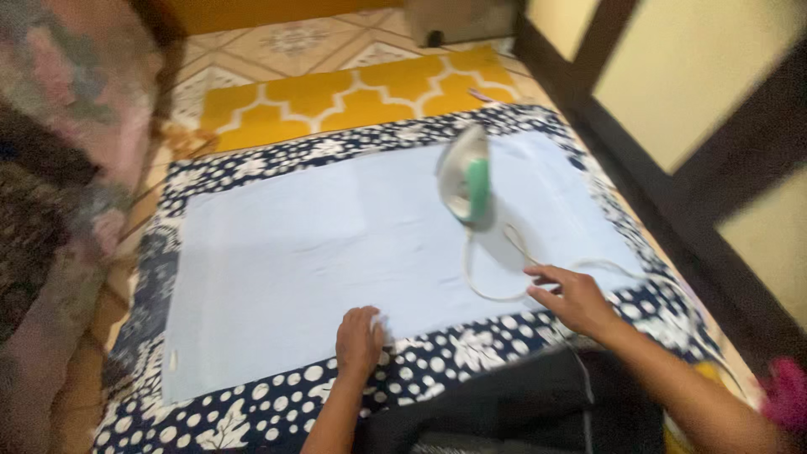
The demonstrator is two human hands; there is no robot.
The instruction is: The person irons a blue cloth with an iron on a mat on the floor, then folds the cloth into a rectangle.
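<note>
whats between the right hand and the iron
In the head view, the iron's white cord loops on the pale blue cloth between the right hand and the iron.

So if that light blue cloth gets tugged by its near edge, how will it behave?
The light blue cloth lies flat and thin on the patterned sheet, so it is probably floppy and would bunch rather than slide whole. The iron standing on its far part would likely pin that end, or tip.

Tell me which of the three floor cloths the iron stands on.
The pale blue cloth: the iron stands upright on it, not the navy floral sheet beneath nor the yellow mat beyond.
</note>
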